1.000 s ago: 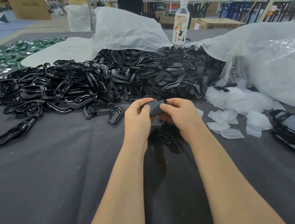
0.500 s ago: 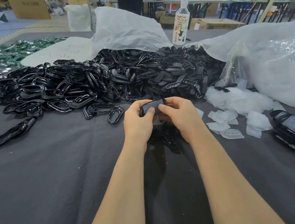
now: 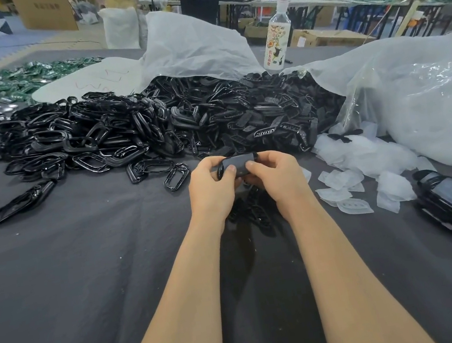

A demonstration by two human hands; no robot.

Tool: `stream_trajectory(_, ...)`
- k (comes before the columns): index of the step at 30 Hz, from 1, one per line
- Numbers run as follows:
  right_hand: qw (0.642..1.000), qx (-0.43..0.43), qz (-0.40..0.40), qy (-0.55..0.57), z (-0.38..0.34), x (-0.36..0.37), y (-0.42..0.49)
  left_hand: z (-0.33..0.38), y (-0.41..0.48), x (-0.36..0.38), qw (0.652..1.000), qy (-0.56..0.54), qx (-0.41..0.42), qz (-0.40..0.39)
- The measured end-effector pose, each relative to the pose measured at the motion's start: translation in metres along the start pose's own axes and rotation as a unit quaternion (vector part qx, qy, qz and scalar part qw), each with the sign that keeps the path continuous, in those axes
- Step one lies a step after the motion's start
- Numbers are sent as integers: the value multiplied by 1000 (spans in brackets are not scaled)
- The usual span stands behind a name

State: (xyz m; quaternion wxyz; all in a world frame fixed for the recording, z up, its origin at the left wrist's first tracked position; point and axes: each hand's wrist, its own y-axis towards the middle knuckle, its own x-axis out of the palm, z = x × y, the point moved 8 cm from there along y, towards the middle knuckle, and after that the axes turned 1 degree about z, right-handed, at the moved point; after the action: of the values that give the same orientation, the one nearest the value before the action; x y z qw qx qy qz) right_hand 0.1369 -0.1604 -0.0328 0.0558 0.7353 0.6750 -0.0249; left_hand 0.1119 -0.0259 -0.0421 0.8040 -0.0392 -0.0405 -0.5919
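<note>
Head view: black plastic shell, just before parts heap, pinched endwise by left hand and right hand; likely light, rigid, slick.

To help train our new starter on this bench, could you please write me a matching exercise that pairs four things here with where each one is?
Things
1. small black plastic casing
2. clear plastic bottle with a printed label
3. heap of green flat pieces
4. small translucent white pads

Places
A. upright beyond the big pile of black plastic frames
B. far left part of the dark grey cloth
C. gripped between the left hand and the right hand
D. on that cloth, just right of the hands

Pairs: 1-C, 2-A, 3-B, 4-D.
</note>
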Motion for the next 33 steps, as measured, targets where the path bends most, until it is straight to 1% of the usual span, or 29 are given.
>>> stream_trajectory(4,1000,-10,-9,-22,-3,-1,-1,1,-1,-1,1000,-8,-2,-2)
stream_trajectory(7,999,-17,4,-37,-4,-4,0,0,0,1,1000,-21,-12,-10)
stream_trajectory(11,999,1,17,-29,-2,-7,1,0,1,5,1000,-16,-8,-25)
stream_trajectory(14,1000,7,1,-18,-1,-7,1,1,1,2,1000,-9,-5,-10)
stream_trajectory(17,999,2,-34,-6,-4,-3,-1,2,1,-1,1000,-15,0,-3)
stream_trajectory(20,998,-27,-29,-56,-8,-2,-1,3,0,-1,1000,-14,-3,-8)
stream_trajectory(24,995,-41,2,-95,-10,-3,-1,4,-1,3,999,24,-1,-21)
stream_trajectory(29,995,-27,9,-93,-7,-4,0,9,-4,4,989,137,38,-28)
stream_trajectory(33,997,-18,19,-77,-4,-7,2,5,-3,1,992,119,20,-24)
